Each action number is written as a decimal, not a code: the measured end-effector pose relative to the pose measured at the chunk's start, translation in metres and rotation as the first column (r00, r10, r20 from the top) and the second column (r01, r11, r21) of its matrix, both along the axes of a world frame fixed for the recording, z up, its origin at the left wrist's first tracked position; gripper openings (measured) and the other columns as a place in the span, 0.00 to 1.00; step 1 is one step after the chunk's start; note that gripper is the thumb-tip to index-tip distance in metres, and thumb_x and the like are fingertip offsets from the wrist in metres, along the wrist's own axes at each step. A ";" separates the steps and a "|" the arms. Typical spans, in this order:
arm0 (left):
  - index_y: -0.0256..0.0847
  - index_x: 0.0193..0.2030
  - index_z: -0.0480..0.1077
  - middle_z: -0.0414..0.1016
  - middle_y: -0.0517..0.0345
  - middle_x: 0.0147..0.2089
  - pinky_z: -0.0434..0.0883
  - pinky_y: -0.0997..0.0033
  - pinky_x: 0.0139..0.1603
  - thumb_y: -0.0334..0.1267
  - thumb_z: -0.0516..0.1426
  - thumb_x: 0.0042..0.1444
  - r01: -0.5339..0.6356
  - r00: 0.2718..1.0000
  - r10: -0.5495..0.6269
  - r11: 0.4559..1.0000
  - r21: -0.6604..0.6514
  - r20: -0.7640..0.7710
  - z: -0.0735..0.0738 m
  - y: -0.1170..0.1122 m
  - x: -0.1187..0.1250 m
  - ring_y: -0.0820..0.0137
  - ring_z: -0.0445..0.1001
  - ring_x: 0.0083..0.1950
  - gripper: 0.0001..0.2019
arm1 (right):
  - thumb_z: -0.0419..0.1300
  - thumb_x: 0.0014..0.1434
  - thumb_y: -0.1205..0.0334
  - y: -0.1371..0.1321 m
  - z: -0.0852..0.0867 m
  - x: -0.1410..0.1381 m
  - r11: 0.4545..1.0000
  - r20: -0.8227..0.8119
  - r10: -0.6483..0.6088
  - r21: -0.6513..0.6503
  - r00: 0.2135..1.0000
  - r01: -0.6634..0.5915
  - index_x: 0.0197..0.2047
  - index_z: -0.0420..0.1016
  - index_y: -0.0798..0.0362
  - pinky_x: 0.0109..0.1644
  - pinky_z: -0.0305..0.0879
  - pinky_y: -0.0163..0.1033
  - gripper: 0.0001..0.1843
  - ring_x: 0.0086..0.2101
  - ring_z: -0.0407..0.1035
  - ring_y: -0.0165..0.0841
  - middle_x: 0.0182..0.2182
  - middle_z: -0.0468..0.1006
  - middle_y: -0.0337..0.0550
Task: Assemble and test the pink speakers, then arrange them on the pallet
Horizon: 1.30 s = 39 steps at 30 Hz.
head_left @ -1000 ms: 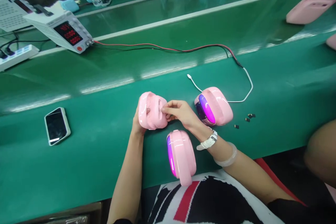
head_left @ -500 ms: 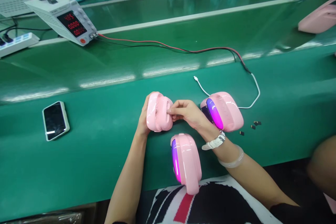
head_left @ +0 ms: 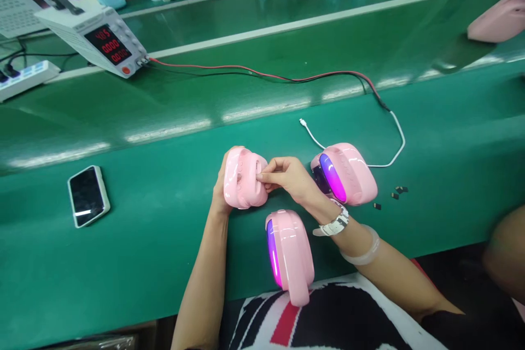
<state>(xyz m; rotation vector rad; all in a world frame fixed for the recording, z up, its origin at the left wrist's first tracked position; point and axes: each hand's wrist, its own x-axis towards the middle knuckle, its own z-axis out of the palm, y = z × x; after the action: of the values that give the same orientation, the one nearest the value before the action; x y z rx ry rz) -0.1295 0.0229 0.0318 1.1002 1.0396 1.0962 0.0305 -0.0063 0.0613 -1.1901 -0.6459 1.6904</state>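
A glossy pink portable speaker with a handle [head_left: 245, 179] is gripped from its left side by my left hand [head_left: 221, 188], whose fingers are mostly hidden behind it. My right hand [head_left: 287, 176] pinches at a slot in the speaker's right-hand face; whatever is between thumb and forefinger is too small to make out. A second pink speaker [head_left: 355, 175], its purple light strip lit, lies just right of my right hand. Nearer my body, a third lit pink speaker [head_left: 292, 254] rests at the table edge. Several tiny black memory cards [head_left: 394, 196] are scattered at the right.
A power supply [head_left: 102, 38] with red digits stands on the back ledge, its red and black leads joining a white cable [head_left: 400, 145]. A phone [head_left: 87, 196] lies on the green table [head_left: 156, 262] at left. Another person's limb [head_left: 506, 254] shows at the right edge.
The held speaker and both hands have shifted slightly left in view. My right fingers remain pinched at the slot. The camera view has moved a little; the other speakers stay put.
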 end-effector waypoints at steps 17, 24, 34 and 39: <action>0.45 0.47 0.72 0.73 0.57 0.50 0.68 0.70 0.49 0.45 0.64 0.41 -0.097 0.993 0.106 0.982 0.164 -0.047 0.004 -0.011 0.006 0.62 0.70 0.50 0.23 | 0.62 0.45 0.63 -0.012 -0.007 -0.002 0.988 0.264 -0.051 0.156 0.963 0.010 0.24 0.74 0.57 0.23 0.62 0.29 0.06 0.21 0.65 0.26 0.21 0.73 0.38; 0.47 0.48 0.71 0.72 0.59 0.51 0.66 0.70 0.52 0.43 0.63 0.43 -0.102 0.994 0.110 0.977 0.189 -0.029 0.002 -0.012 0.005 0.62 0.69 0.53 0.22 | 0.62 0.48 0.60 -0.037 0.032 0.021 0.978 0.283 -0.012 0.204 0.959 -0.048 0.25 0.73 0.55 0.26 0.63 0.32 0.06 0.22 0.64 0.26 0.21 0.71 0.37; 0.44 0.51 0.71 0.71 0.55 0.56 0.63 0.66 0.59 0.43 0.60 0.49 -0.097 0.993 0.106 0.983 0.155 -0.055 -0.011 -0.006 0.006 0.59 0.67 0.59 0.20 | 0.71 0.35 0.52 -0.126 0.005 0.194 0.794 0.733 -0.489 0.149 0.473 0.590 0.25 0.78 0.50 0.32 0.67 0.47 0.14 0.26 0.69 0.38 0.26 0.76 0.50; 0.48 0.55 0.68 0.72 0.57 0.52 0.65 0.69 0.56 0.37 0.62 0.42 -0.279 0.959 0.266 0.946 0.166 0.095 0.010 -0.010 0.004 0.64 0.68 0.56 0.28 | 0.69 0.33 0.47 -0.127 -0.031 0.211 0.844 0.810 -0.348 0.053 0.471 0.533 0.25 0.78 0.55 0.24 0.63 0.39 0.20 0.23 0.65 0.34 0.21 0.74 0.45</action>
<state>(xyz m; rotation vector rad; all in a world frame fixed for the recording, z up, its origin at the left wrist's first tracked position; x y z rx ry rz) -0.1250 0.0134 0.0421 1.0696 1.0746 1.4647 0.2420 -0.1335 0.0301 -2.1059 -0.5922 0.6986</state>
